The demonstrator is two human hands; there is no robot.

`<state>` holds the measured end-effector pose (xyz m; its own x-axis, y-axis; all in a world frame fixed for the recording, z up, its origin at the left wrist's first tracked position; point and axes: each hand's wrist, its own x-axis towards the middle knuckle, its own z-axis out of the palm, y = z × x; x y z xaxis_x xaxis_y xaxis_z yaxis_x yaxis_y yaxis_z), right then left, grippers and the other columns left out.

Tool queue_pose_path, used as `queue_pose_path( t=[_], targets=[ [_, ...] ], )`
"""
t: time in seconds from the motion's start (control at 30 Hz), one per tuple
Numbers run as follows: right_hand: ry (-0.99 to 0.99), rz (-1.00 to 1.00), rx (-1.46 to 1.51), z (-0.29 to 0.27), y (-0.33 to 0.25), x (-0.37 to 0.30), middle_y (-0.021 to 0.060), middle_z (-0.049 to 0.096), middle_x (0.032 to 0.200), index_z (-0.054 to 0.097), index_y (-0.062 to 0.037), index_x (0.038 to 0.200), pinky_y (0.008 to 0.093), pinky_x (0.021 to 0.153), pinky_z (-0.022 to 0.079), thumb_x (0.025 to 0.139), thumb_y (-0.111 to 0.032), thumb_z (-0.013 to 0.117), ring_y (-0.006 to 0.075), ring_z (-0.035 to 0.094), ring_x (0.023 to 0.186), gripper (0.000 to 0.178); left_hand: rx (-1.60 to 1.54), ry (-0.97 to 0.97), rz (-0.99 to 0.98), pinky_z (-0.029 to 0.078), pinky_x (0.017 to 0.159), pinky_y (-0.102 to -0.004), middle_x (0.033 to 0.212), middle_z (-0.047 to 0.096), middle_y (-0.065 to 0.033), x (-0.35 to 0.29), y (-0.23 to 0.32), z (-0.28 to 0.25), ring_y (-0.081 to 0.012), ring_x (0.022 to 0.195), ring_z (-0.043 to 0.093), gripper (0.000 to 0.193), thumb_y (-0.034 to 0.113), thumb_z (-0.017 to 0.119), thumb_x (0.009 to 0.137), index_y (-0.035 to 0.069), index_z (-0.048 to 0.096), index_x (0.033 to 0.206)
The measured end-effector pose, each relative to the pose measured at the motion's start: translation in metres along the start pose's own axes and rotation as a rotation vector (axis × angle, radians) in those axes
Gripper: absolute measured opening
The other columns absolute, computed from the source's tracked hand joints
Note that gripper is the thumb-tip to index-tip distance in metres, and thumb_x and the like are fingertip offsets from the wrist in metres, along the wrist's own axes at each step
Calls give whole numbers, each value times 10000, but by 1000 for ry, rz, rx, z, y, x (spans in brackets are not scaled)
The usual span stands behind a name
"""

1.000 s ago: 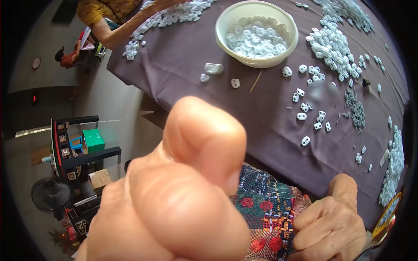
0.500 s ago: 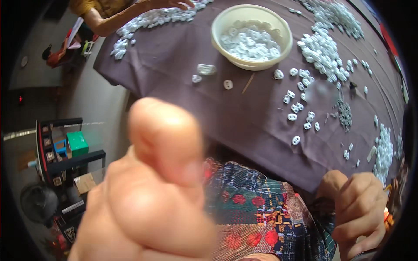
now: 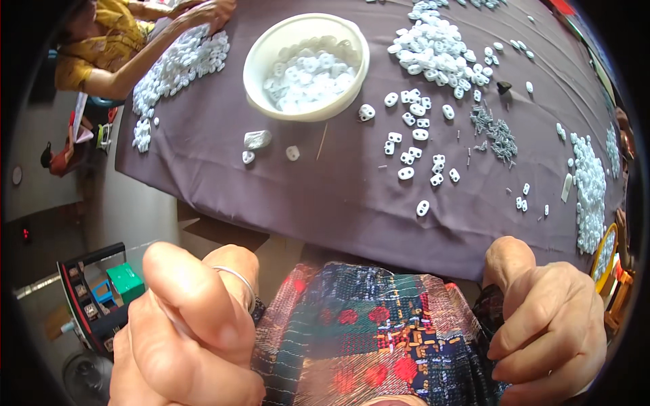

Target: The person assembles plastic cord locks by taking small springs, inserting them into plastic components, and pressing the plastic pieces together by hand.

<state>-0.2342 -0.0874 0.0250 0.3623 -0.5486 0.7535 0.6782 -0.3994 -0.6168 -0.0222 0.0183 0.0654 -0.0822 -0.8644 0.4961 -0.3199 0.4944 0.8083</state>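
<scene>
My left hand (image 3: 189, 325) is close to the camera at the lower left, fingers curled in a fist. A thin silver band (image 3: 238, 284) shows beside it. Anything inside that fist is hidden. At the lower right, my right hand (image 3: 548, 325) is closed too, beside my lap and near the table's front edge; what its fingers hold, if anything, cannot be seen. Neither hand touches the tabletop. Nearest on the cloth are loose white oval plastic pieces with two holes (image 3: 422, 208). Small grey nail-like pins (image 3: 500, 137) lie heaped farther right.
A cream bowl (image 3: 254, 95) holding white pieces stands toward the back on the purple-brown tablecloth (image 3: 284, 183). White heaps lie at back centre (image 3: 437, 51), far right (image 3: 589, 189) and far left (image 3: 179, 64), where a co-worker's arm (image 3: 145, 61) reaches in. A thin stick (image 3: 321, 141) lies before the bowl.
My left hand has dropped from high and close before the camera to lower down. The view has shifted, so the table's things sit farther left. My right hand stays closed in nearly the same place.
</scene>
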Motion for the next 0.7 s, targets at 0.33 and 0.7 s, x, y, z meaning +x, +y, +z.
queue_pose_path(
  t=[0.33, 0.7],
  targets=[
    [-587, 260, -170, -44, -37, 24, 30, 480, 668, 572, -68, 787, 427, 631, 482, 655, -261, 679, 166, 438, 660, 257, -232, -313, 103, 357, 743, -351, 810, 487, 65, 31, -18, 1, -111, 688, 452, 337, 155, 631, 805, 170, 538, 1128],
    [32, 298, -894, -68, 27, -18, 47, 610, 756, 620, -8, 853, 220, 509, 397, 754, 72, 556, 104, 540, 586, 142, 500, -52, -191, 459, 625, -341, 772, 581, -78, -26, -171, 68, -259, 707, 553, 207, 34, 709, 666, 53, 593, 836]
  ],
)
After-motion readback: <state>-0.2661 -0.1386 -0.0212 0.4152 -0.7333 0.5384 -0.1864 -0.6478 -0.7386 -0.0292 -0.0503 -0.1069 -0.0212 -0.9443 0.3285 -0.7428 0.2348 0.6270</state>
